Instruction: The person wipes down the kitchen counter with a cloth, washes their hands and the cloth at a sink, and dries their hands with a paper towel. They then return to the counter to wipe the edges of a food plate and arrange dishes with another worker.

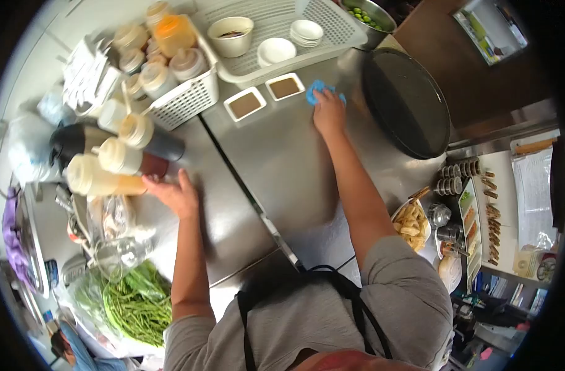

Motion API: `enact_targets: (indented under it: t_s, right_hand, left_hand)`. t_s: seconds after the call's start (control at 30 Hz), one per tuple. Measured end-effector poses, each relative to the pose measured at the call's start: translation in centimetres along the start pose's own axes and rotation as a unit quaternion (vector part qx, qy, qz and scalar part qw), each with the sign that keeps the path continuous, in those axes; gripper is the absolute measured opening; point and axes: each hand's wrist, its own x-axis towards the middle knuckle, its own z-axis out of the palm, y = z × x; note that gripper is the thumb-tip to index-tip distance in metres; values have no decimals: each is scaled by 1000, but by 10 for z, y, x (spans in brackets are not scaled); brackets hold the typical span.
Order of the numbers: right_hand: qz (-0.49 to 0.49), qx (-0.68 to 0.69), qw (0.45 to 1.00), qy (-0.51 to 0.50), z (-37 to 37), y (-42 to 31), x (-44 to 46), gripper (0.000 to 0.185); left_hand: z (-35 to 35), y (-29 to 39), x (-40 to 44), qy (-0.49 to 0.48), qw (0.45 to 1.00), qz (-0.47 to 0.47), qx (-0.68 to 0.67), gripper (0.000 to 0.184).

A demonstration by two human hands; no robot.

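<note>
My right hand (329,115) presses a crumpled blue cloth (317,88) onto the steel counter (276,148), fingers closed over it. Just left of the cloth are two small white square dishes of brown sauce, a nearer dish (245,104) and a farther dish (285,86). On the left, my left hand (176,195) has its fingers spread beside a row of squeeze bottles. Its fingertips reach the base of a bottle with yellowish sauce (103,175); whether they press on it I cannot tell. A squeeze bottle of dark red sauce (134,159) and a squeeze bottle of black sauce (152,137) stand alongside.
A white basket of bottles (186,102) and a tray (264,73) with bowls line the back. A round black tray (406,104) lies at right, with a bowl of pale fried pieces (412,226) nearer me. Green beans (137,306) fill the lower left.
</note>
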Motion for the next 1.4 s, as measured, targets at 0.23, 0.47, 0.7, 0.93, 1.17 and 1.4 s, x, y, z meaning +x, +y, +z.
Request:
enact_targets:
  t_s: [0.23, 0.47, 0.7, 0.93, 1.17, 1.4]
  right_hand:
    - [-178, 189, 964, -61, -20, -154, -135, 33]
    - [-167, 146, 974, -42, 20, -211, -82, 38]
    - [-175, 134, 970, -99, -25, -166, -169, 41]
    - [-132, 151, 952, -233, -142, -83, -341, 42]
    - [85, 58, 971, -214, -259, -51, -515, 39]
    - [746, -223, 627, 18, -374, 11, -744, 32]
  left_hand:
    - [-6, 3, 2, -1, 999, 8, 42, 85]
    - [-5, 4, 1, 23, 997, 16, 75, 84]
    - [-1, 0, 0, -10, 995, -3, 95, 90]
    - [1, -7, 0, 18, 996, 36, 85, 95]
    - [13, -37, 7, 89, 985, 127, 75, 100]
    - [11, -50, 13, 108, 983, 147, 16, 101]
